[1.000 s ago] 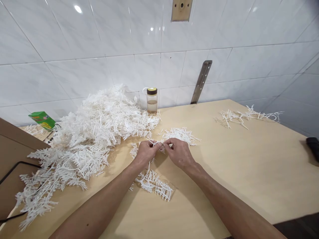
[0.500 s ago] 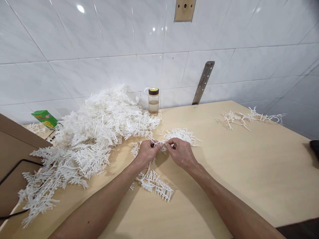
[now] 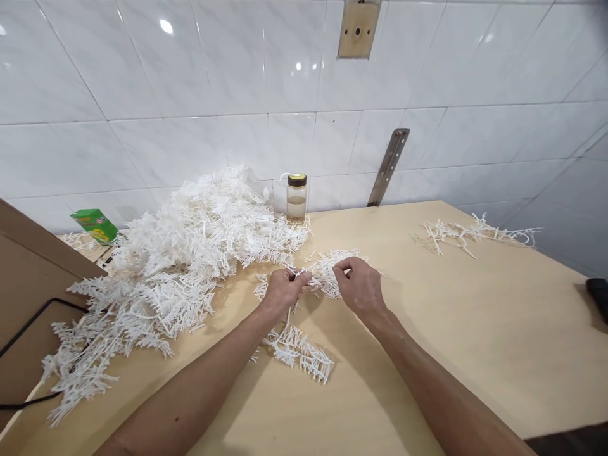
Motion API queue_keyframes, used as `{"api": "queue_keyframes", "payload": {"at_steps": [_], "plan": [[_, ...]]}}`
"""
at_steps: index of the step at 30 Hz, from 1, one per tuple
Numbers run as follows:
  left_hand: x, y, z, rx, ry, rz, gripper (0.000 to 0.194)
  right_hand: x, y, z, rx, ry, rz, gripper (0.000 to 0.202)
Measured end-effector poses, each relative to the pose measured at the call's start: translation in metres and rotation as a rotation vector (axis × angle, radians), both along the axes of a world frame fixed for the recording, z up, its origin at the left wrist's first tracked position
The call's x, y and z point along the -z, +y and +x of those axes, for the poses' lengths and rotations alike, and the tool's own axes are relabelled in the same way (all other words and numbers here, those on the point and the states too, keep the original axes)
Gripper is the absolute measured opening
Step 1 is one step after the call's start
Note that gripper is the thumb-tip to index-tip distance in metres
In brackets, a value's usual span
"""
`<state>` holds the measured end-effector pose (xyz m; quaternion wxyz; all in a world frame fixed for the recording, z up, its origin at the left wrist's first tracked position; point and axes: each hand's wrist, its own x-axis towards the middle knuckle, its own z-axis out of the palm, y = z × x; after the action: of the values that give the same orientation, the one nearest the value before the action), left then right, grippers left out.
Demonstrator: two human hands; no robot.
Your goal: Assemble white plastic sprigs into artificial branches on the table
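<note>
My left hand (image 3: 282, 294) is closed in a pinch on a white branched plastic sprig (image 3: 298, 273), whose twigs show at the fingertips. Below that hand a comb-like white sprig (image 3: 304, 353) lies on the table; whether it joins the held piece is hidden by the hand. To the right, my right hand (image 3: 361, 288) is apart from the left, thumb and finger pressed together. Anything in that pinch is too small to make out. It hovers at the right side of a small pile of loose white twigs (image 3: 327, 266), partly covering it.
A large heap of white sprigs (image 3: 190, 234) fills the left of the table (image 3: 427, 354). Behind stands a bottle (image 3: 296, 201); a green carton (image 3: 95, 226) is at far left. Bare stems (image 3: 456, 234) lie back right, a dark object (image 3: 597, 296) at the right edge. A metal bracket (image 3: 389, 166) leans against the tiled wall.
My right hand has moved right, away from my left hand, to the loose twig pile. The left hand keeps its pinch on the sprig. The view has shifted slightly.
</note>
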<state>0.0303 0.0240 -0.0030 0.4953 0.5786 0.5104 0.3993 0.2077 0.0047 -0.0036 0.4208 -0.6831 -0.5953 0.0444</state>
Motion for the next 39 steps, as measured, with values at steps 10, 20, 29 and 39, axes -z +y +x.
{"api": "queue_keyframes", "payload": {"at_steps": [10, 20, 29, 39], "plan": [[-0.002, 0.000, 0.002, 0.003, -0.024, -0.053, 0.034, -0.010, -0.011, -0.012, -0.239, 0.170, -0.206, 0.030], [0.002, 0.000, 0.007, 0.025, -0.174, -0.028, 0.030, -0.001, -0.006, -0.015, -0.291, 0.405, -0.296, 0.025], [-0.011, -0.007, 0.005, 0.063, -0.164, -0.101, 0.031, -0.005, -0.009, -0.016, -0.334, 0.325, -0.288, 0.028], [-0.001, -0.002, 0.004, 0.004, 0.047, 0.031, 0.031, 0.000, -0.011, -0.020, -0.317, 0.087, -0.269, 0.022]]}}
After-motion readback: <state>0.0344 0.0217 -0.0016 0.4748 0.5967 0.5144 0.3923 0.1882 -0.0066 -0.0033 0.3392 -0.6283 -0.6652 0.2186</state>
